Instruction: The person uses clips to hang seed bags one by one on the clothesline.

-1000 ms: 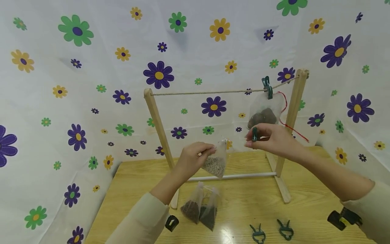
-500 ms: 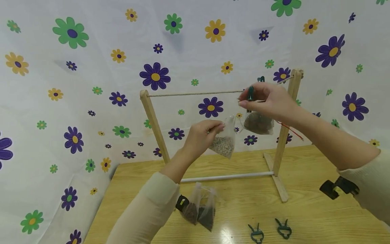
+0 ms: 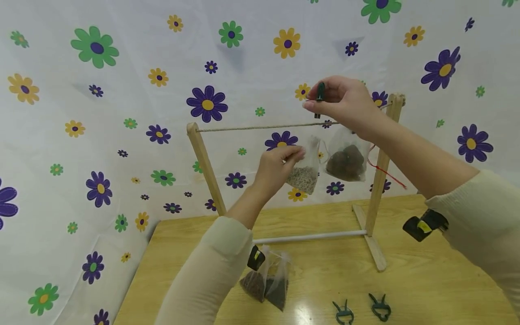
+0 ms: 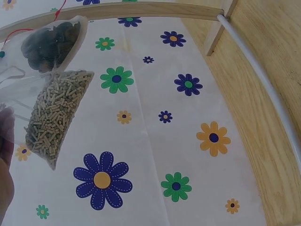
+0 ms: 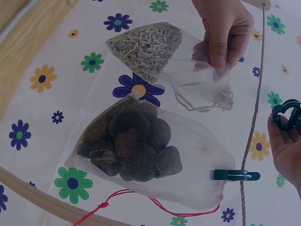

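Pellet bag (image 3: pixel 304 178) pinched by left hand (image 3: pixel 276 168) near frame centre, long axis roughly upright, neck apart from and below rope (image 3: pixel 260 127); green clip (image 3: pixel 320 92) gripped by right hand (image 3: pixel 350 101), upper right, above both

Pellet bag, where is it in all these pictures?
Head: pellet bag just right of the middle, in the left hand.
Left wrist: pellet bag at the left side.
Right wrist: pellet bag up top, near the middle.
All three share the bag of dark lumps.
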The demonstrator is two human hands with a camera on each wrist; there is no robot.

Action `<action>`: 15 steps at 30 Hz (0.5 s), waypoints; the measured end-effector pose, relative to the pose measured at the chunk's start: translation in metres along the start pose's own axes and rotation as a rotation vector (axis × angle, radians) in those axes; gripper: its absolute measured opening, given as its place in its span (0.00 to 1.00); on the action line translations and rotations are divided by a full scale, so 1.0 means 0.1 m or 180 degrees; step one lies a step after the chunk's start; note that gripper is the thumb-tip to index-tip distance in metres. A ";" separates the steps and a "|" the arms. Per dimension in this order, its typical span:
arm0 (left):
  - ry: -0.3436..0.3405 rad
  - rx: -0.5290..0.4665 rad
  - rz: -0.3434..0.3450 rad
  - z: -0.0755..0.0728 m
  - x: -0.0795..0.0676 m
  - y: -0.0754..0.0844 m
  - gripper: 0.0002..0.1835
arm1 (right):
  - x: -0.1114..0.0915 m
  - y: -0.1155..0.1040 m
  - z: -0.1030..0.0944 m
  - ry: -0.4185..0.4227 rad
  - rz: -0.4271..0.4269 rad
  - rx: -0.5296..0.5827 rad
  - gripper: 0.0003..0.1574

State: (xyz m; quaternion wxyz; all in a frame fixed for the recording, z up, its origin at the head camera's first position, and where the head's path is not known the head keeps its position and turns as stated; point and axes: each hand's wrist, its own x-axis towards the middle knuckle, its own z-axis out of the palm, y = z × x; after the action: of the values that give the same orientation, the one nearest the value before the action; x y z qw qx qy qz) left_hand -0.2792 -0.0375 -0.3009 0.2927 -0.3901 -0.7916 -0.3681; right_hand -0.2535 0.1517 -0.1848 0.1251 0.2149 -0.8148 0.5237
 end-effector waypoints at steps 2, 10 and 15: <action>0.0051 -0.0072 -0.0026 0.01 0.03 0.01 0.08 | 0.03 -0.01 0.01 -0.0045 0.0013 0.0011 0.16; -0.0043 -0.0321 -0.0497 0.03 0.16 0.11 0.10 | 0.11 0.01 0.03 -0.0019 0.0444 0.0522 0.08; -0.0153 -0.0323 -0.0721 0.02 0.23 0.17 0.11 | 0.14 0.05 0.03 -0.0223 0.0636 0.0520 0.10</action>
State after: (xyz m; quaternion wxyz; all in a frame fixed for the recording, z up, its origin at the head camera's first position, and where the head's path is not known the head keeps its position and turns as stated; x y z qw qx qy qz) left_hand -0.2778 -0.0193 -0.2790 0.2100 -0.3213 -0.8178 -0.4289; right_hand -0.2680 0.1475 -0.1848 0.0258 0.1603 -0.7907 0.5903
